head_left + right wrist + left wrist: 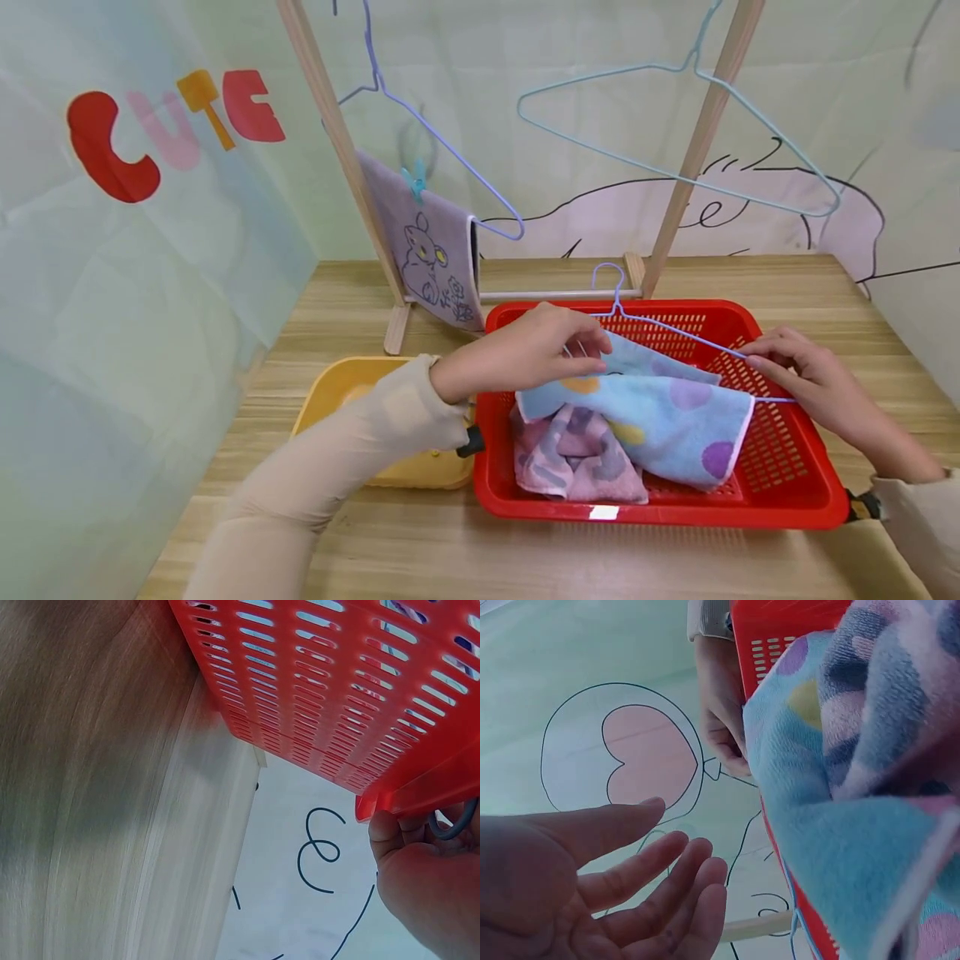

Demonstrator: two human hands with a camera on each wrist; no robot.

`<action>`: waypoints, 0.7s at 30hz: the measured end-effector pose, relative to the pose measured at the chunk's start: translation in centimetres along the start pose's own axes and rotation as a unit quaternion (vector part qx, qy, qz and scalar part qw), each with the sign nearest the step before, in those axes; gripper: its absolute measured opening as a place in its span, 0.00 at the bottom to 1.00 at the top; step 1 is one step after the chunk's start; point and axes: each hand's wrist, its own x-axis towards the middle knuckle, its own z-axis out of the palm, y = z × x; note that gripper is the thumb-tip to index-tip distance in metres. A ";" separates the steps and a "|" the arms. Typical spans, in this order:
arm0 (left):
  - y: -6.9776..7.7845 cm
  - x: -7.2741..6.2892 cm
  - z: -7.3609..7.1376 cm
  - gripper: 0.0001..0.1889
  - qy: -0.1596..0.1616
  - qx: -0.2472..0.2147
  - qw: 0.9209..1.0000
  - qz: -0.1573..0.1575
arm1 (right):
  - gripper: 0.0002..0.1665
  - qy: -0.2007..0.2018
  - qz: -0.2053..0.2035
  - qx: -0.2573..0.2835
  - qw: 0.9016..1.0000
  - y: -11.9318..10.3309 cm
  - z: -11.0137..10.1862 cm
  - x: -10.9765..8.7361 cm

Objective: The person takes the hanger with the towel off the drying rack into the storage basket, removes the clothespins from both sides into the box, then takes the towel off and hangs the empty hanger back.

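Observation:
My right hand pinches the right end of a lavender hanger, close to the right rim of the red basket. A light blue towel with purple and yellow dots hangs folded over the hanger's lower bar. At the towel's left part, my left hand hovers with relaxed fingers. The left wrist view shows the left palm and fingers holding nothing, beside the blue towel. Inside the basket lies a crumpled pink-and-grey towel, partly under the blue one.
Left of the basket sits a yellow basin, partly behind my left sleeve. Behind stands a wooden rack. From it hang a purple hanger with a grey-purple towel clipped by a blue peg, and a teal hanger.

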 end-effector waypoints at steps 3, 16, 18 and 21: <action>0.3 0.6 0.4 0.12 -0.011 -0.004 1.000 0.001 | 0.13 -0.002 0.004 0.001 1.000 0.0 0.0 0.0; 1.0 3.4 2.0 0.15 -0.049 0.017 0.999 -0.010 | 0.12 0.002 -0.003 0.001 1.000 0.1 0.0 0.0; 0.9 3.8 2.4 0.16 -0.061 0.040 0.997 -0.010 | 0.12 0.000 -0.005 0.003 1.000 0.0 0.0 0.0; 0.9 4.1 3.0 0.16 -0.080 0.081 0.994 -0.007 | 0.12 -0.004 -0.007 0.003 1.000 -0.1 0.0 0.0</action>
